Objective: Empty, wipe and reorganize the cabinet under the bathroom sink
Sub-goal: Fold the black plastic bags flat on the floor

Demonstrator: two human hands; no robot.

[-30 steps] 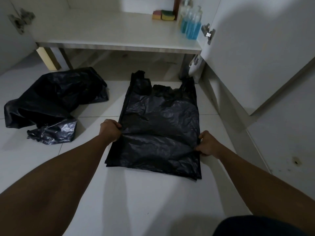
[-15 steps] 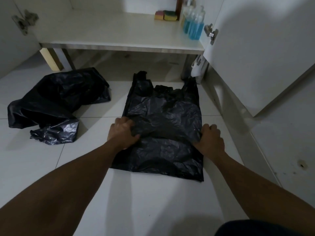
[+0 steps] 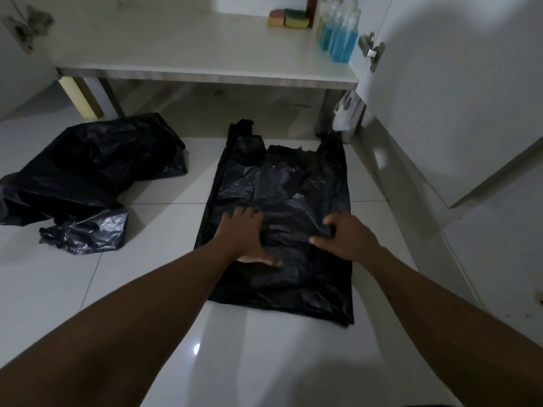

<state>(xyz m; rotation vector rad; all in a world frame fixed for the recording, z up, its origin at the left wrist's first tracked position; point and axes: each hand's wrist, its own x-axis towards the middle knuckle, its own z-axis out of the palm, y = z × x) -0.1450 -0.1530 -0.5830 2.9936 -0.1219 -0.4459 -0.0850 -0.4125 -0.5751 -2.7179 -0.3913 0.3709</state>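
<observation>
A black bag is lying flat on the tiled floor in front of the open cabinet. Its handles are pointing toward the cabinet and its closed bottom edge toward the person. It is being pressed down near its middle by both hands. The left hand is being laid palm-down on the bag's left half, with the fingers being held straight and slightly apart and the thumb being stretched out to the right. The right hand is being rested on the bag's right half, near the left hand but not touching it. Its fingers are being bent down onto the plastic, and the thumb is being pointed toward the left hand. Whether a fold is being pinched there cannot be told.

A crumpled bag, also black, is lying on the floor to the left, well apart from the flat one. The cabinet's shelf is being carried on legs above the floor. At its back right, two sponges are sitting side by side, and just to their right bottles of blue liquid are standing upright. The right door is hanging open, with a hinge showing at its edge beside the bottles. Something pale is resting by the right leg, too dim to be made out.
</observation>
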